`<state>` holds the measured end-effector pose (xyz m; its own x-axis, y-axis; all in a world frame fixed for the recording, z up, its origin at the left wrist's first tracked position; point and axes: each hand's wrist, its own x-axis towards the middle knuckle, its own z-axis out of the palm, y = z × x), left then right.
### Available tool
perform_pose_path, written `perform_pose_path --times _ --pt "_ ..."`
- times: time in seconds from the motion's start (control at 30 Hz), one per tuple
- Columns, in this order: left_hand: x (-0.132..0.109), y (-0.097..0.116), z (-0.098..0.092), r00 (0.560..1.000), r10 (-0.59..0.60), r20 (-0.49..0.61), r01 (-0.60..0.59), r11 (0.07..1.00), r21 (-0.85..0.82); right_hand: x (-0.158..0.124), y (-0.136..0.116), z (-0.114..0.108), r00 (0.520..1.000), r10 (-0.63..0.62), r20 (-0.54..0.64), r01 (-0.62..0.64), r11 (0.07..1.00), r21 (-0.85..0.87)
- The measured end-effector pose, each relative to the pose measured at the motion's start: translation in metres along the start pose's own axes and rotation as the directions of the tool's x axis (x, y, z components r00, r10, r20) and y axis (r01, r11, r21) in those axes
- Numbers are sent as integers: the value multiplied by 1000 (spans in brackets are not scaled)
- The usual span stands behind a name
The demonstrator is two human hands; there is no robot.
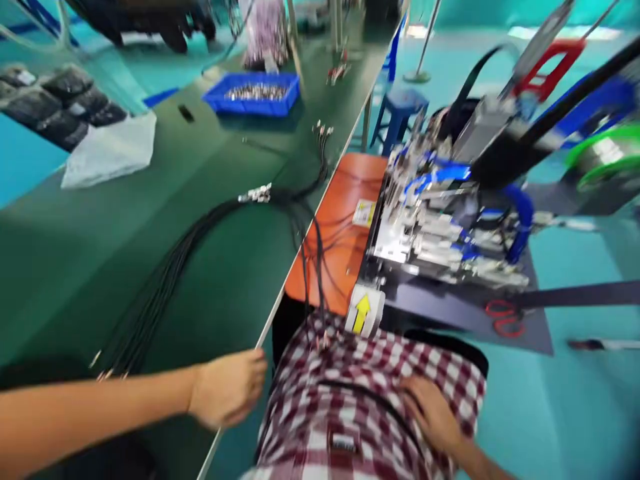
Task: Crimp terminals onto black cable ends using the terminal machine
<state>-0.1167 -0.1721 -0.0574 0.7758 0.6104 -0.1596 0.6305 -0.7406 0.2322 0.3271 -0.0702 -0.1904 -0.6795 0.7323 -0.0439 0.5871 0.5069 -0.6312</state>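
My left hand (pixel 230 388) is closed, its fingers curled at the table's edge; what is inside them, if anything, is hidden. On my lap, over a red-and-white checked apron (pixel 320 417), lies my right hand (pixel 433 410), slightly blurred, with fingers stretched out. A black cable (pixel 370 392) crosses the apron beside those fingers. A bundle of black cables (pixel 173 273) with metal ends curves along the green table (pixel 215 293). More cables hang over the table edge past the orange stool (pixel 333 267) to my lap, where several metal ends (pixel 324 341) lie.
A machine (pixel 440 227) with metal fixtures and blue tubes stands at right, red-handled scissors (pixel 505 319) on its base. Farther up the table is a blue tray (pixel 253 93) of small metal parts. A white plastic bag (pixel 113 150) lies at left, near black wrapped packs (pixel 65 103).
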Motion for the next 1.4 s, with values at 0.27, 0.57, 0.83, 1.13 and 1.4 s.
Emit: perform_pose_path --times 0.27,0.57,0.83,1.13,1.4 --pt "-8 -1 2 992 85 94 -87 996 13 95 -32 107 929 46 368 -125 973 193" --pt "-12 3 2 997 71 21 -70 997 -42 105 -40 128 803 90 590 -236 956 176" --pt "-14 1 4 995 103 -1 -103 995 17 99 -29 125 828 129 545 -298 925 234" --pt "-14 1 6 996 91 -17 -91 996 14 100 -21 128 828 183 530 -350 907 233" --pt "-12 3 2 996 84 -19 -84 996 13 99 -22 126 827 193 527 -373 891 258"
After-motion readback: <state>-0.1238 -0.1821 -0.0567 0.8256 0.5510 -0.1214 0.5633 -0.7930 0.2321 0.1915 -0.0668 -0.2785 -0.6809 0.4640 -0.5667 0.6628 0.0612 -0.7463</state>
